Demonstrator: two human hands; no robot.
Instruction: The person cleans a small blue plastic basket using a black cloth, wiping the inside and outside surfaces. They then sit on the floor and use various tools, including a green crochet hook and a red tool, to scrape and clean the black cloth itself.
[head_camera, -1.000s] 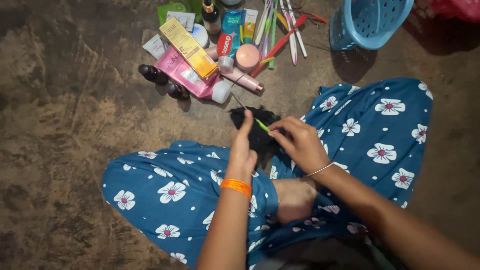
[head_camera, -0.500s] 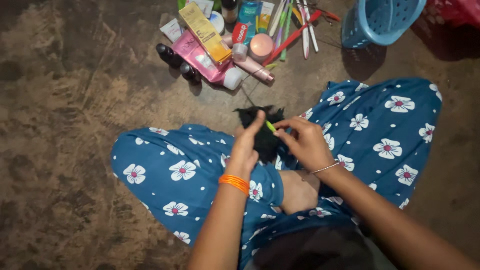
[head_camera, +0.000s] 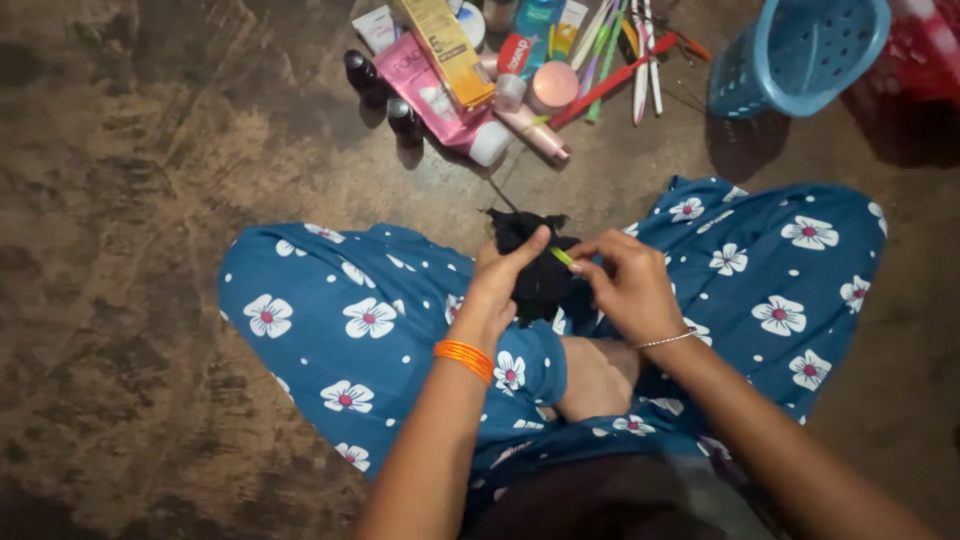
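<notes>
The left hand (head_camera: 500, 285) is gripping one black tuft of hair-like fibre (head_camera: 535, 265), with the thumb stretching up along it. The right hand (head_camera: 625, 285) is pinching one thin green stick (head_camera: 561, 257) between the fingertips and is touching its tip to the black tuft. Both hands are hovering just above the lap, between the two knees covered by blue cloth with white flowers (head_camera: 360, 310). One orange bangle (head_camera: 463, 358) is sitting on the left wrist and one thin silver bracelet (head_camera: 668, 340) on the right wrist.

Farther out, a pile of toiletries is lying on the floor (head_camera: 130, 250). In it I am counting one pink tube (head_camera: 440, 95), one yellow box (head_camera: 448, 45), two small dark bottles (head_camera: 385, 95), one round pink jar (head_camera: 553, 88) and one red stick (head_camera: 612, 80) among several thin sticks whose number I cannot tell. One light blue basket (head_camera: 800, 55) is lying on its side, well apart from the hands.
</notes>
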